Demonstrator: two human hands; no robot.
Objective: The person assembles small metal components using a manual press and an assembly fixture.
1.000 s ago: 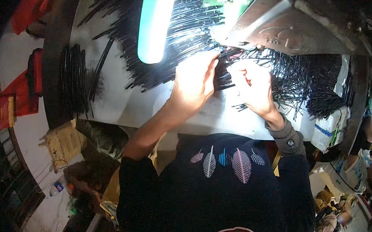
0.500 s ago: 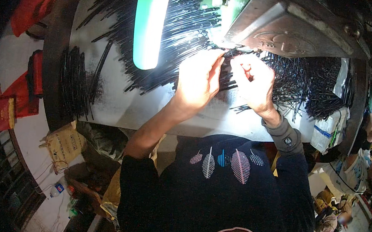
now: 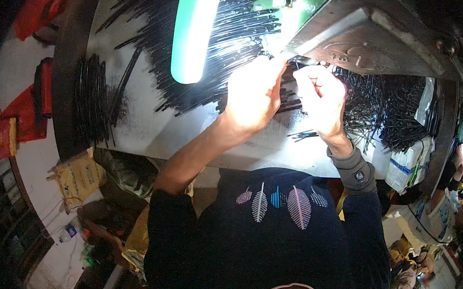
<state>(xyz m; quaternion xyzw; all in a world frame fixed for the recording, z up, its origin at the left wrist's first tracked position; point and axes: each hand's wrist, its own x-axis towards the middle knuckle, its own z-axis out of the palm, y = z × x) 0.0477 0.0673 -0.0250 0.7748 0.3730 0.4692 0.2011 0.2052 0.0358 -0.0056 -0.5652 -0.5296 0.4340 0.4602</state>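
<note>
My left hand [image 3: 253, 97] reaches up to the work point of a green and dark metal machine [image 3: 384, 39], its fingers pressed together and washed out by glare. Beside it my right hand [image 3: 323, 100] is curled, thumb against forefinger, just below the machine's lower edge. What either hand pinches is too bright and too small to make out. To the left and behind my left hand spreads a large heap of thin black rods [image 3: 156, 61]. A second tangled pile of black rods [image 3: 362, 98] lies to the right of my right hand.
A bright lamp in a green housing [image 3: 197, 31] hangs over the heap. A separate bundle of black rods [image 3: 91, 102] lies at the left of the pale tabletop [image 3: 171, 145]. At the right edge stands a white box [image 3: 408, 162]. A cardboard box [image 3: 78, 174] sits below the table's left.
Both hands have shifted slightly right in the picture. My left hand has gone up closer to the machine's work point. The lamp and machine also appear shifted a little.
</note>
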